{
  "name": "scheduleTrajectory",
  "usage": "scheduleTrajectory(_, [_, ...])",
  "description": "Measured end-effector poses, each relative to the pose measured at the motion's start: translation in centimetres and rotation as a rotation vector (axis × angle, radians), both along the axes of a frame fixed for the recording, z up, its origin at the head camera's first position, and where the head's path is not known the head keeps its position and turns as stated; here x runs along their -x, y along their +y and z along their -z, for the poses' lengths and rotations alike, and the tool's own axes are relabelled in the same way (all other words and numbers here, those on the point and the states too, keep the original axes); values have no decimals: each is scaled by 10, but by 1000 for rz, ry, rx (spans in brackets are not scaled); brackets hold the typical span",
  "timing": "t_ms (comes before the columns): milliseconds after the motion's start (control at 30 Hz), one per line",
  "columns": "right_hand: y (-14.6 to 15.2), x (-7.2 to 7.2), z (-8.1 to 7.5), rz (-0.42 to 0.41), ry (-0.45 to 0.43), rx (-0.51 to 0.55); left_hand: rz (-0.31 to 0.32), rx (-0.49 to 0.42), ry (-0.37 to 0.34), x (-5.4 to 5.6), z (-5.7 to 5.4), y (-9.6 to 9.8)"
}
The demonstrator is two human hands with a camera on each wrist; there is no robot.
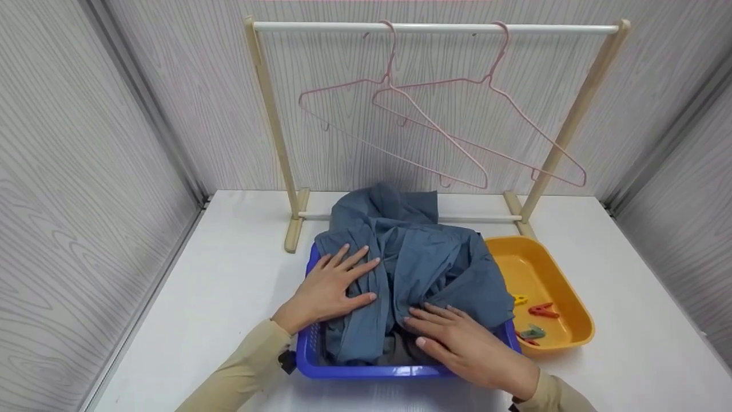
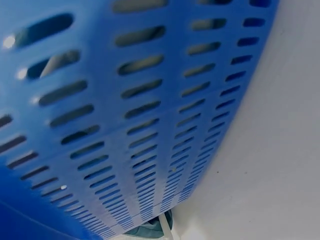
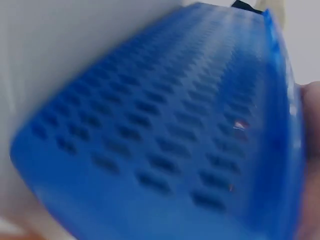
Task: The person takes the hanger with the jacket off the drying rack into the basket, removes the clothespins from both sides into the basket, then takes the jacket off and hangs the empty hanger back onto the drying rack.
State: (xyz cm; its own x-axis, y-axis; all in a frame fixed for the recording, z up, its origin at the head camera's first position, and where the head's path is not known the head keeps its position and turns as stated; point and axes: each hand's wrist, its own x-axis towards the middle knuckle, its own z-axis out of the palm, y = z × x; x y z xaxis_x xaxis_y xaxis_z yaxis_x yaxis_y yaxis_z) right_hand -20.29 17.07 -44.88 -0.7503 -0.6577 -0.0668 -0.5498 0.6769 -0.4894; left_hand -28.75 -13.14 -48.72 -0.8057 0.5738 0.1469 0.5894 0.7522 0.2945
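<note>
Blue-grey clothing (image 1: 426, 252) lies heaped in a blue plastic basket (image 1: 343, 372), spilling over its far rim. Darker grey cloth (image 1: 400, 349) shows beneath it near the front. My left hand (image 1: 329, 289) rests on the left part of the heap with its fingers spread. My right hand (image 1: 460, 340) reaches over the basket's front right corner, its fingers touching the cloth. In the left wrist view the slotted basket wall (image 2: 110, 125) fills most of the picture. The right wrist view is blurred and shows the basket wall (image 3: 150, 120) with part of my right hand (image 3: 311, 150) beyond the rim.
Behind the basket stands a rack with wooden posts (image 1: 269, 114) and a white rail (image 1: 440, 27). Two pink hangers, a left one (image 1: 343, 134) and a right one (image 1: 537, 129), hang from it. Several clothespins (image 1: 543, 311) lie in a yellow tray (image 1: 572, 297) at the right.
</note>
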Motion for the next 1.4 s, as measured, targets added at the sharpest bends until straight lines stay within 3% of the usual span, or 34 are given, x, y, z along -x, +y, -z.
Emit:
scheduleTrajectory(67, [11, 5, -15, 60, 53, 36, 18, -58, -32, 3, -1, -4])
scheduleTrajectory(167, [31, 18, -36, 172, 152, 106, 37, -231, -39, 11, -2, -11])
scheduleTrajectory(300, [55, 49, -50, 260, 304, 105, 14, -511, 102, 31, -7, -21])
scheduleTrajectory(400, [71, 81, -50, 291, 370, 60, -41, -597, 165, 52, -13, -27])
scheduleTrajectory(500, [81, 114, -43, 262, 349, 43, -85, -535, 91, 73, -18, -33])
scheduleTrajectory(633, [86, 149, -28, 214, 226, 44, -100, -364, -91, 94, -18, -35])
scheduleTrajectory(733, [85, 168, -18, 201, 113, 32, -108, -265, -193, 104, -17, -32])
scheduleTrajectory(867, [82, 187, -3, 146, 49, 0, -101, -173, -256, 110, -16, -29])
scheduleTrajectory(1067, [80, 198, 13, 56, 50, 82, -25, -115, -258, 108, -7, -23])
scheduleTrajectory(1233, [77, 197, 15, 114, 74, 161, 10, -173, -173, 104, -2, -22])
scheduleTrajectory(1400, [71, 196, 11, 133, 177, 188, -11, -181, -116, 102, 1, -22])
